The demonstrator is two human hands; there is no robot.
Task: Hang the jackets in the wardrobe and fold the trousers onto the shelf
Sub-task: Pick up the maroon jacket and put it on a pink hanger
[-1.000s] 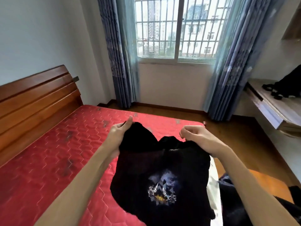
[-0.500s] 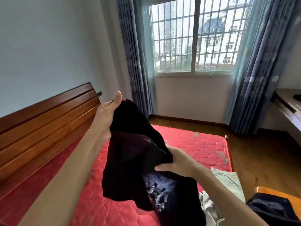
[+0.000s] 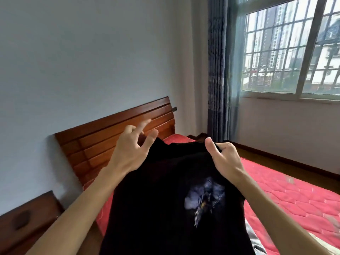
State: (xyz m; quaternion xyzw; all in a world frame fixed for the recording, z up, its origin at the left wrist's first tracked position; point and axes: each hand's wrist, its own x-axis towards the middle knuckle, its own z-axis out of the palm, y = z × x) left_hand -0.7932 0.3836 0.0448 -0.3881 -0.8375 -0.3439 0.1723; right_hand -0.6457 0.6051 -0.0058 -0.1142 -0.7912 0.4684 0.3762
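- The left hand (image 3: 128, 153), gripping half a second ago, now has its fingers spread wide at the jacket's left top corner.
- The jacket (image 3: 165, 199) hangs lengthwise over the bed (image 3: 294, 196), print facing us.
- The right hand (image 3: 223, 159), lower before, now pinches its top edge.

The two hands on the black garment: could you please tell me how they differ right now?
The right hand is closed, its grip pinching the garment at its top edge; the left hand is open, fingers spread. The left hand looks motion-blurred; the right looks sharp. Both are raised at the garment's top, above the bed.
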